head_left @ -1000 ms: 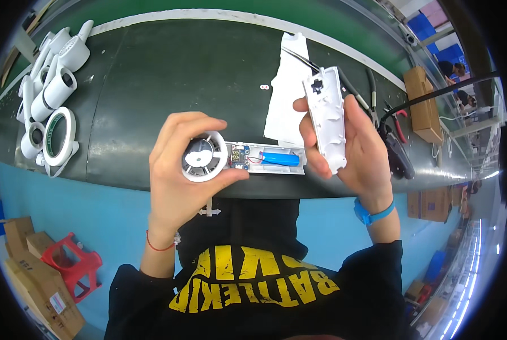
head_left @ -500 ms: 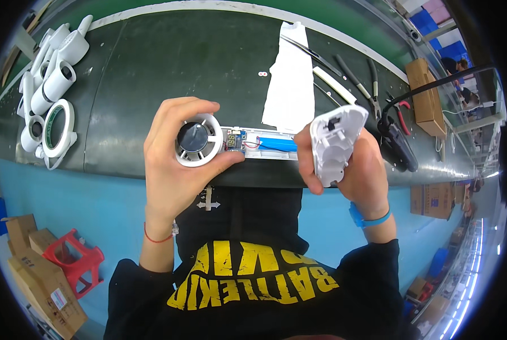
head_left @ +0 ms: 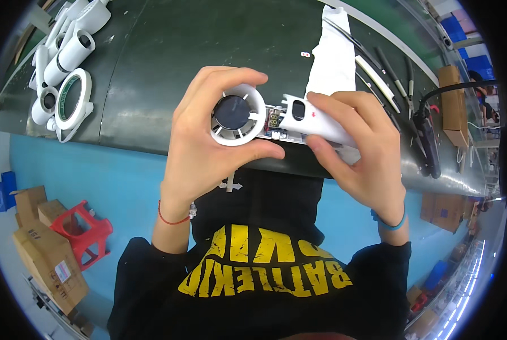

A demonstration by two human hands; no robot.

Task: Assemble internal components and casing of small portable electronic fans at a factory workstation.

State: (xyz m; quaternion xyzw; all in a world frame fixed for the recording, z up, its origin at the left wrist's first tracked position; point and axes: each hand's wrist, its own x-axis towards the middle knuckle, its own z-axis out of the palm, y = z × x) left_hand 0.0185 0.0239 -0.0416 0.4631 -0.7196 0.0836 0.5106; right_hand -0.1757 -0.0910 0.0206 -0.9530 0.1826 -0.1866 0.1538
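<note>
My left hand [head_left: 198, 122] curls round the white fan head [head_left: 258, 107] with its dark round centre, thumb and fingers closed on its sides. From that head a white open handle runs right, a small circuit board with a digit display [head_left: 274, 120] showing inside it. My right hand [head_left: 369, 144] grips a white handle cover [head_left: 317, 121] with an oval cutout, smooth side up. This cover lies over the handle's right part and hides the blue battery. Whether it is seated or just above, I cannot tell.
A white cloth [head_left: 330, 54], tweezers [head_left: 352, 41], pliers [head_left: 412, 93] and a black cabled tool [head_left: 429, 144] lie at right. Several white fan parts [head_left: 69, 59] and a tape roll [head_left: 74, 99] sit at left. A red stool [head_left: 86, 232] stands below.
My right hand has turned the cover from inside-facing to smooth side up and brought it left over the handle. The battery is now hidden. The whole view has shifted.
</note>
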